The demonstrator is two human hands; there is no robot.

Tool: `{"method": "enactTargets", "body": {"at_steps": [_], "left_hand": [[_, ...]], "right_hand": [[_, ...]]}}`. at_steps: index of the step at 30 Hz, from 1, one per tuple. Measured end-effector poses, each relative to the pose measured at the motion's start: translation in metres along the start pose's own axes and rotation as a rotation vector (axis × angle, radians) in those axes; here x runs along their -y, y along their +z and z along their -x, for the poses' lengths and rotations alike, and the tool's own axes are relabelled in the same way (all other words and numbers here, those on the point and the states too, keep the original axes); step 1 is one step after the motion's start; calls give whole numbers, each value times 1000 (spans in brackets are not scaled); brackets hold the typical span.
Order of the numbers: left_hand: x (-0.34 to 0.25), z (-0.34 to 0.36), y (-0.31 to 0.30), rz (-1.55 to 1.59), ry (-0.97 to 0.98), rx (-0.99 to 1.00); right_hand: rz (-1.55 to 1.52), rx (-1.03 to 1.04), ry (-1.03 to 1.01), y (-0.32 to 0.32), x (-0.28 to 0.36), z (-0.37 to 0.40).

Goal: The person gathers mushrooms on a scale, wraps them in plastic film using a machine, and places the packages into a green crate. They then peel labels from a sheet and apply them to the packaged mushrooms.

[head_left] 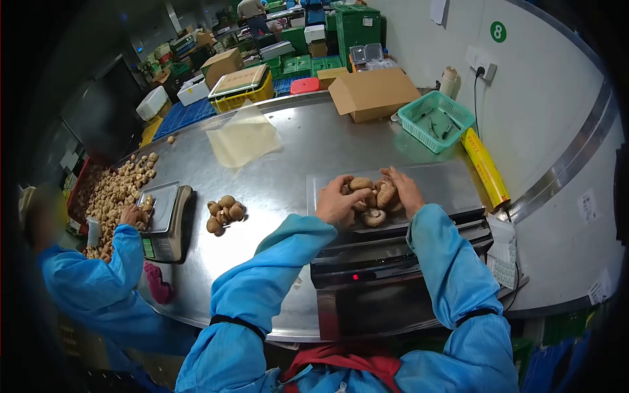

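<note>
A pile of brown mushrooms (373,217) sits on the flat top of a wrapping machine (419,171) in front of me. My left hand (336,202) curls around the pile's left side, its thumb and fingers against the caps. From the right, my right hand (405,192) cups the same pile, fingertips on the upper mushrooms. The undersides of some caps show pale gills. A smaller heap of mushrooms (225,213) lies apart on the steel table (275,177), left of the machine.
At left, a co-worker's hand (131,215) reaches over mushrooms by a scale (171,229). Beyond the machine stand a green basket (436,121) and a cardboard box (372,92). A yellow roll (486,171) leans along the right wall. A translucent sheet (242,139) lies on the table.
</note>
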State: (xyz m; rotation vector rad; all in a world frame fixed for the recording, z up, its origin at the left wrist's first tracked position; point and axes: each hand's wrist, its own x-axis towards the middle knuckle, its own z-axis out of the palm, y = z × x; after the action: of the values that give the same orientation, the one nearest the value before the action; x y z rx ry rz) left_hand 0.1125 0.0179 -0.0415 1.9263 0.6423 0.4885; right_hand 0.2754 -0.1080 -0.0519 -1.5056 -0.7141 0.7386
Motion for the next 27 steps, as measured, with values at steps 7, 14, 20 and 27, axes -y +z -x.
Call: {"method": "enactTargets", "body": {"at_steps": [7, 14, 20, 27], "left_hand": [[6, -8, -9, 384, -118, 3], [-18, -1, 3, 527, -223, -50], [2, 9, 5, 397, -94, -154], [-20, 122, -86, -789, 617, 140]], "right_hand": [[60, -2, 176, -33, 14, 15], [94, -26, 207, -46, 15, 18], [367, 0, -65, -112, 28, 48], [1376, 554, -689, -164, 50, 124]]}}
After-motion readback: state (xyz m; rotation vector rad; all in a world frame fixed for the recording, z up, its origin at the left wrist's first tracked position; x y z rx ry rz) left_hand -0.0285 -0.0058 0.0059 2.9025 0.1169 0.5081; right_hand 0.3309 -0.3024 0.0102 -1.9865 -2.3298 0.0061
